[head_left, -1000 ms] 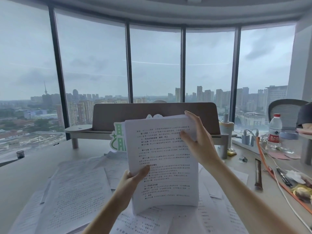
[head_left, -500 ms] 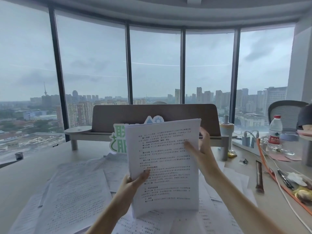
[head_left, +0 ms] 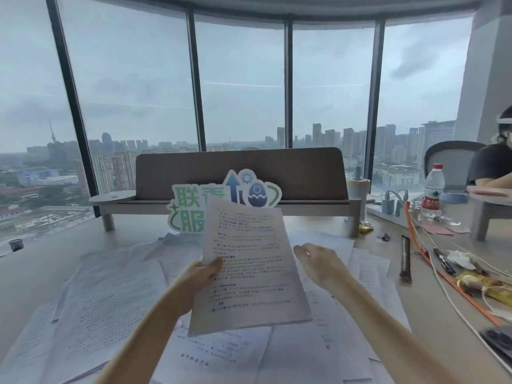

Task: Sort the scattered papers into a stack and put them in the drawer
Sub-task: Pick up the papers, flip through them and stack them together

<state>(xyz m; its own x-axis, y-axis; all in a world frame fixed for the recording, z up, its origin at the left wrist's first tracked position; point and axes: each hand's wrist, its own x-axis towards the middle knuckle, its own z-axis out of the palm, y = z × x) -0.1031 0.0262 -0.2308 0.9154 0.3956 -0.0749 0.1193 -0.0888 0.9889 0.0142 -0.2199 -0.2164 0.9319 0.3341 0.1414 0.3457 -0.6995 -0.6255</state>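
- The left hand (head_left: 200,275) pinches the held stack of papers (head_left: 249,267) at its left edge, thumb on the printed face, fingers hidden behind; the stack stands tilted up off the desk, leaning a little to the left.
- The right hand (head_left: 321,260) is apart from the stack, just to its right, back of the hand up, fingers loosely bent downward over the sheets on the desk and holding nothing.
- Scattered papers (head_left: 110,306) lie overlapping across the desk (head_left: 33,270), under and on both sides of the arms; more sheets reach out beyond the right hand.
- Behind the held stack a green and blue cut-out sign (head_left: 188,206) leans against a brown desk shelf (head_left: 238,173).
- To the right, a water bottle (head_left: 432,191) with a red cap, an orange cable (head_left: 432,267) and white cords, a dark snack bar (head_left: 405,259) and a banana peel (head_left: 471,282).
- No drawer is in view.
- Another person (head_left: 490,164) sits at far right.
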